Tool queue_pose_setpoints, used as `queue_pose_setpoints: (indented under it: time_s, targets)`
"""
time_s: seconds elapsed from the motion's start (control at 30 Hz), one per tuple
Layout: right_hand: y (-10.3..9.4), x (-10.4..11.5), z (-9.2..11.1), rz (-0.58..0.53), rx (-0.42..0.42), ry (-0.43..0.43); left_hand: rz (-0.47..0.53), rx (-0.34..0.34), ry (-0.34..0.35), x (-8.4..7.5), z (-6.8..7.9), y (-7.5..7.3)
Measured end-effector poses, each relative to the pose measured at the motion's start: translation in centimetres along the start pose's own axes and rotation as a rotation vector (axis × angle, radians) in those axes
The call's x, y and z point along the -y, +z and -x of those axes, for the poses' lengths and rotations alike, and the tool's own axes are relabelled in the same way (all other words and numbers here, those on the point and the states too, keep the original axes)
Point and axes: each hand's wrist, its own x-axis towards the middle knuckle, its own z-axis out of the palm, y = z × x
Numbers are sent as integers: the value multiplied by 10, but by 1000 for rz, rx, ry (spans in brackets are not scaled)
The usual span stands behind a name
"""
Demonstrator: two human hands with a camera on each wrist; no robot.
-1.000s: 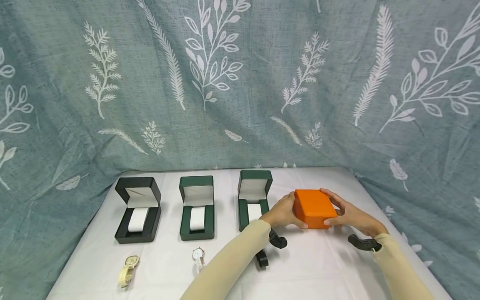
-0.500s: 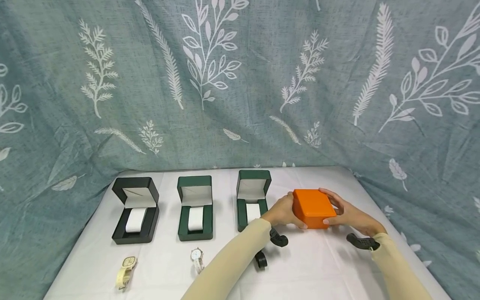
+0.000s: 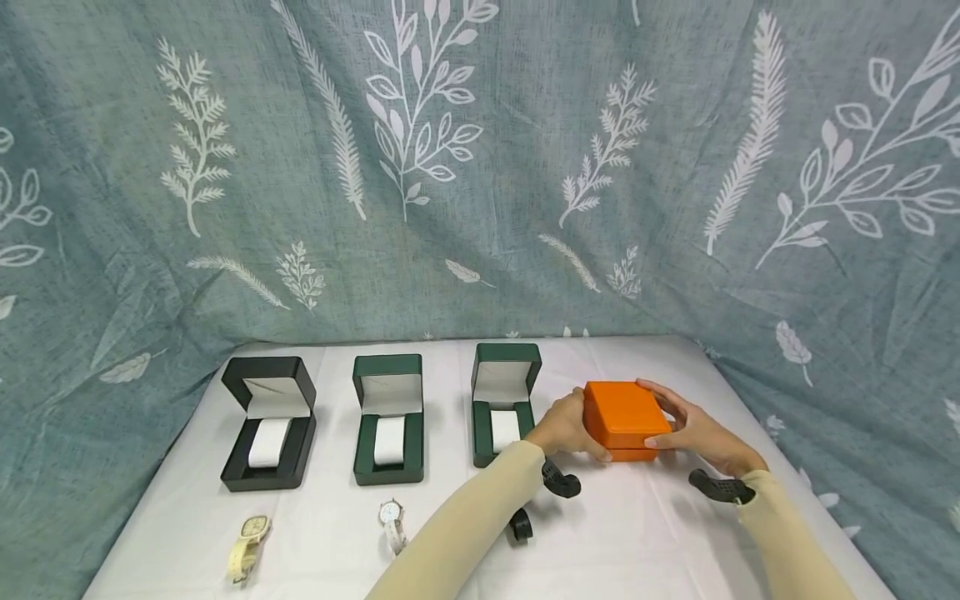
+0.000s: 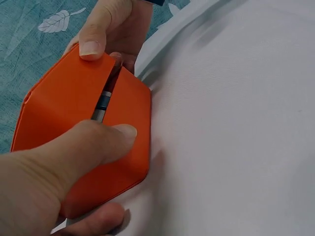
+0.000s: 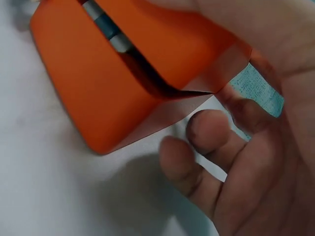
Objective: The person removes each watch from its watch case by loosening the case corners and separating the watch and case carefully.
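Observation:
An orange watch box [image 3: 622, 412] stands at the table's right side, held between both hands. My left hand [image 3: 564, 427] grips its left side, and in the left wrist view that thumb lies on the lower part [image 4: 132, 101] of the box. The right hand [image 3: 703, 433] holds the opposite side, its thumb pressing the lid's edge [image 4: 74, 81]. Both wrist views show a narrow gap between lid and base. Inside the gap, a silver and dark blue strip [image 5: 106, 25] shows; its kind is unclear. Two right fingers [image 5: 209, 130] curl beside the box, apart from it.
To the left stand a black watch box [image 3: 270, 425] and two green ones [image 3: 388, 425] [image 3: 506, 408], all with raised lids and white cushions. A gold watch [image 3: 247, 546] and a white-strapped watch [image 3: 392, 523] lie in front. A black item [image 3: 521, 525] is partly behind the left sleeve.
The orange box's lid has lifted slightly at the front, and a seam now shows above the base in the head view. Both hands keep their hold; the view has shifted a little.

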Motion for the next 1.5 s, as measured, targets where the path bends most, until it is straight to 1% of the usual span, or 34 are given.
queue_pose_setpoints:
  time_s: [0.1,0.3,0.43,0.6,0.83,1.07,1.33,1.4,1.5]
  targets:
    - [0,-1,0,-8,-11,-9,17,2,-5,1,1,0]
    - [0,0,-3,-75,-15,-11,32,4,-13,0,3,-1]
    - [0,0,-6,-93,-36,-10,50,13,-25,0,4,-2]
    - [-1,1,-9,-86,-74,-11,57,19,-32,2,3,-2]
    - [0,7,-12,-80,-121,-7,13,16,-29,4,2,-3]
    - [-1,11,-17,-62,-126,-31,24,24,-20,3,4,-6]
    - [-2,15,-19,-48,-155,-36,9,29,-30,0,4,-5]
    - [-1,16,-19,-41,-164,-30,0,29,-33,0,3,-5]
    - [1,20,-20,-33,-195,7,-15,28,-30,1,2,-3]
